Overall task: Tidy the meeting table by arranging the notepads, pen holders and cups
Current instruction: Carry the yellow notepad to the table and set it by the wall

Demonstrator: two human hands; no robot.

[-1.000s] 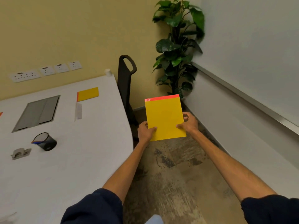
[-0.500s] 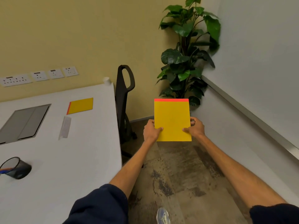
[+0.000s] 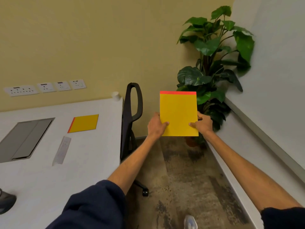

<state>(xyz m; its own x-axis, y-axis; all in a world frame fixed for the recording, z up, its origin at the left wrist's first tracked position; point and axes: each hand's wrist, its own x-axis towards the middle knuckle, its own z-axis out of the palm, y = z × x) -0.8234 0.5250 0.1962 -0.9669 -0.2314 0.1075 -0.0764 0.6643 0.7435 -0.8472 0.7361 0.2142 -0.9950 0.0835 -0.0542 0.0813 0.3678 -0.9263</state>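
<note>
A yellow notepad with a red top strip (image 3: 178, 113) is held upright in the air, off the table's right side, above the floor. My left hand (image 3: 156, 125) grips its lower left edge and my right hand (image 3: 202, 123) grips its lower right edge. A second yellow notepad (image 3: 84, 123) lies flat on the white meeting table (image 3: 92, 156), red strip to the left. A white paper cup (image 3: 116, 96) stands at the table's far right corner. The dark mesh pen holder (image 3: 6, 204) shows only partly at the left edge.
A black office chair (image 3: 132, 113) stands between the table and my hands. A white remote-like bar (image 3: 61, 150) and a grey hatch (image 3: 24, 139) lie on the table. A potted plant (image 3: 212, 68) fills the far corner, and a white ledge (image 3: 247, 129) runs along the right wall.
Both hands with the notepad have moved forward along the table's right side toward the plant. The view has shifted right, so the pen holder has slid to the left edge.
</note>
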